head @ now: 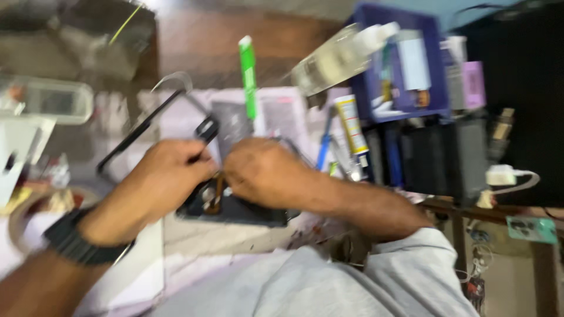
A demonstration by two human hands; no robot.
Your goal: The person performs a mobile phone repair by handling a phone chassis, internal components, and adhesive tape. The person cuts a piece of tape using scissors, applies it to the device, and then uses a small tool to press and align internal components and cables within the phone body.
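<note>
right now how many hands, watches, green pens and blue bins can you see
hands: 2, left hand and right hand, both over a dark opened device
wristwatch: 1, black, on the left wrist
green pen: 1
blue bin: 1
total: 5

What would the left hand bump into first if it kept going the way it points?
Probably the right hand. The left hand points rightward across the dark flat device, and the right hand sits just beside it, nearly touching. The picture is blurry, so depth is uncertain.
</note>
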